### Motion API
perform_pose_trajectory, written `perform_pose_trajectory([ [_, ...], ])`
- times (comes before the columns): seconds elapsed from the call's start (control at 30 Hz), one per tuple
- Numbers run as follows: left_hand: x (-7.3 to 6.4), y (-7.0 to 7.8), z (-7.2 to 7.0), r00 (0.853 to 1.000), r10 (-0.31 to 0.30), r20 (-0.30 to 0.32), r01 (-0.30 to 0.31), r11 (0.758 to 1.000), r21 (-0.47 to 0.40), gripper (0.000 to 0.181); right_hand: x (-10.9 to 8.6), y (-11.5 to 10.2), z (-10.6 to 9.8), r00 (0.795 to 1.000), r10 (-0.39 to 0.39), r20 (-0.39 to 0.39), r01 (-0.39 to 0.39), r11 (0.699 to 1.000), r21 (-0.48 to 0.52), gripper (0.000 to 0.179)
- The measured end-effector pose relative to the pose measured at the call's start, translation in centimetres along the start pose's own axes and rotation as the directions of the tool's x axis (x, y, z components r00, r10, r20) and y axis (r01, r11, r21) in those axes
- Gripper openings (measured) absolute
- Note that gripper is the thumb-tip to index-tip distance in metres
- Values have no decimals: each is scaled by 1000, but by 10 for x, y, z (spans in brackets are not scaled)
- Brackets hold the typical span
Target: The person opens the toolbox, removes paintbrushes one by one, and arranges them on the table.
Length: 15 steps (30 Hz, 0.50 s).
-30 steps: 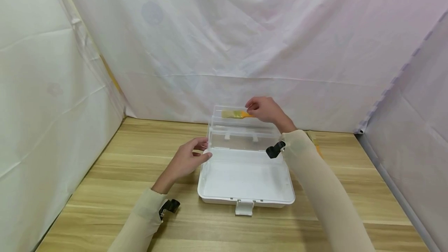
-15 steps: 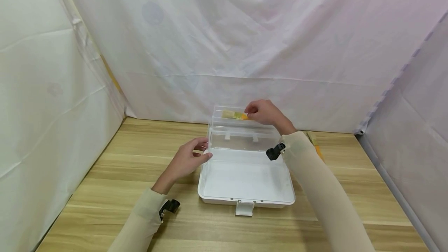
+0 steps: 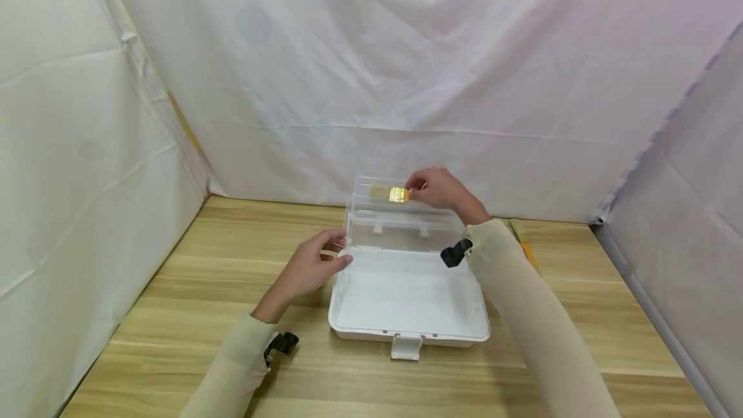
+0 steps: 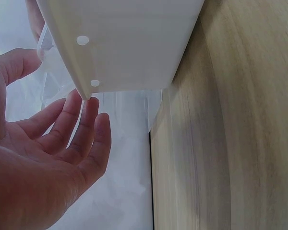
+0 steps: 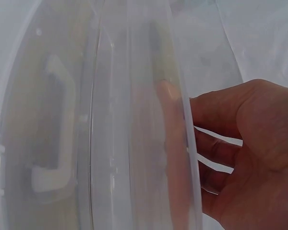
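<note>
A white box stands on the table, its clear lid and trays raised at the back. My right hand pinches a paintbrush with an orange handle, a shiny ferrule and pale bristles pointing left, over the topmost clear tray. In the right wrist view, the fingers of the right hand reach behind the see-through tray wall, which blurs the brush. My left hand lies at the box's back left corner. Seen from the left wrist, the left hand's fingers are relaxed and spread, fingertips right at the rim.
A second brush-like item with an orange handle lies partly hidden behind the right sleeve. White cloth hangs behind the wooden table and on both sides. A white latch hangs down at the box front.
My right hand has moved slightly down, and the paintbrush has turned so its ferrule now catches the light. The left hand and the box stay where they were.
</note>
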State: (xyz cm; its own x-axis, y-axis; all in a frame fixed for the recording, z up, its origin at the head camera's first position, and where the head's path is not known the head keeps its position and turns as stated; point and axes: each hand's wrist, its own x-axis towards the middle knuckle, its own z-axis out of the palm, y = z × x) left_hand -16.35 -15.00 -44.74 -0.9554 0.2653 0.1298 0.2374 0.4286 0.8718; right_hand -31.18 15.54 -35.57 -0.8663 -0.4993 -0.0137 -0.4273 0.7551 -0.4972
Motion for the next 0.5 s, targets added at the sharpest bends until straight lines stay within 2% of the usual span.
perform_pose_trajectory([
  [0.27,0,0,0,1000,7,-4,-7,1000,-3,56,1,-1,2,1000,16,4,-16,1000,-8,27],
  [0.5,0,1,1,1000,6,-4,-6,1000,3,56,0,0,2,1000,-13,-10,13,1000,-22,21],
])
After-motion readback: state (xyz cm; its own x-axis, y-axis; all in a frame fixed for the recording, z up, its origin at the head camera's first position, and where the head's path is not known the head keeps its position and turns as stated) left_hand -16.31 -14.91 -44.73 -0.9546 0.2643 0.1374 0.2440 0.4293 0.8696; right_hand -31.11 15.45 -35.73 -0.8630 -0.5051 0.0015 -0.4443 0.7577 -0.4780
